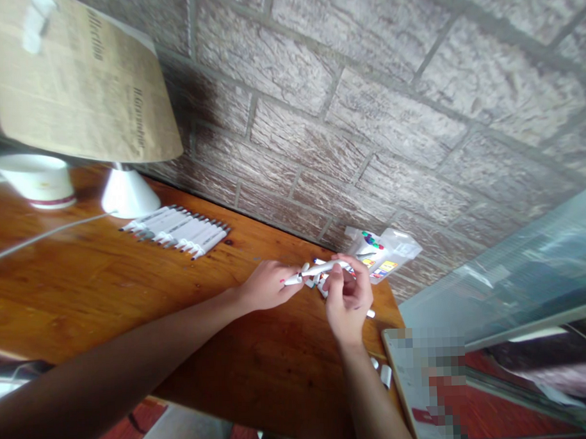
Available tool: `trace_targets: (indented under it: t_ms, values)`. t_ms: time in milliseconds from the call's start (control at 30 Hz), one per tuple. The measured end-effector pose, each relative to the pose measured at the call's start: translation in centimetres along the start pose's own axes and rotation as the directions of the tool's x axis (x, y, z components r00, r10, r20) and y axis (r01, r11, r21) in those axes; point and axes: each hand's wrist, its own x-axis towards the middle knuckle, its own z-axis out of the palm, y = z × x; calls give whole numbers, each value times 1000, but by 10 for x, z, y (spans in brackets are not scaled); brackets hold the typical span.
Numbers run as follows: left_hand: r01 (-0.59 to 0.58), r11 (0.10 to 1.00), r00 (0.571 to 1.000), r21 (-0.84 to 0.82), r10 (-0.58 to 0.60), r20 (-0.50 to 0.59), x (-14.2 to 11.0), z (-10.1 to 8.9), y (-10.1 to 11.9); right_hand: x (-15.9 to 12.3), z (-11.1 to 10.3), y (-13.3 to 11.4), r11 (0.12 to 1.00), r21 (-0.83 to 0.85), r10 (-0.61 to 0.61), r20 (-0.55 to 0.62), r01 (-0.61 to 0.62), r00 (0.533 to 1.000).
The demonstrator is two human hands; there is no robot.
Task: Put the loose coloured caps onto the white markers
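Observation:
A white marker (323,268) is stretched between my two hands above the wooden table. My right hand (350,301) pinches its barrel between thumb and fingers. My left hand (270,285) is closed at the other end, where a white cap (293,279) with a red tip shows by the fingers. Whether the cap sits on the marker or is apart from it, I cannot tell. Several loose white markers lie on the table behind my hands, partly hidden by them. Close behind my right hand stands a clear plastic case (403,244) with some coloured marker ends in it.
A row of white markers (178,230) lies left of my hands, near a lamp base (130,192) with a paper shade (81,86). At far left is a white cup (44,180). A white cap-like piece (385,376) lies near the table's right edge. A brick wall (309,123) backs the table.

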Motion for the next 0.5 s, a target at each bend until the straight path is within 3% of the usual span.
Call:
trace_targets:
  t_ms: [200, 500]
  values:
    - [25, 999, 1000, -31, -25, 9, 2, 1, 1, -1, -2, 1, 997, -38, -64, 23, 65, 998]
    - [-5, 1000, 996, 19, 3, 85, 0, 5, 3, 5, -5, -9, 969, -86, -210, 217, 233, 953]
